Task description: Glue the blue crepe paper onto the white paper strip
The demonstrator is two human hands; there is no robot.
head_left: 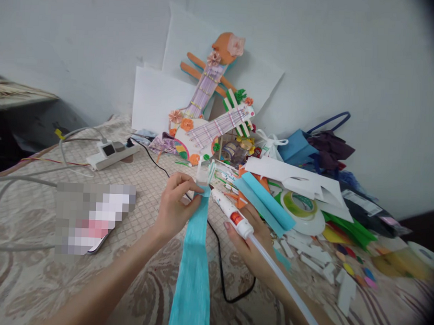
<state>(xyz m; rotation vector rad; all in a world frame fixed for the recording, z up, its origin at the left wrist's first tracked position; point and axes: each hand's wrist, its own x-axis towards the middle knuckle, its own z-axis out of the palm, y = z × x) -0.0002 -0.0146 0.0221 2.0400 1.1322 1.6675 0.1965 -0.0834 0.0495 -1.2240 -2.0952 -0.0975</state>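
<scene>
My left hand (177,204) pinches the far end of a long turquoise crepe paper strip (194,276), which runs down toward me. At that end the paper meets a small whitish piece (202,175); how the two are joined is hard to make out. A white hot glue gun (232,215) is in my right hand (251,236), its nozzle pointing at the strip's far end, close to my left fingertips. From the back of the glue gun a long pale glue stick (283,283) sticks out toward me.
Two decorated paper guitars (204,133) lean against white boards at the wall. A power strip (113,155) and a pixelated phone (99,224) lie left. A black cord (218,249) loops between my arms. To the right are a blue paper roll (263,203), green tape (299,204) and paper scraps (317,255).
</scene>
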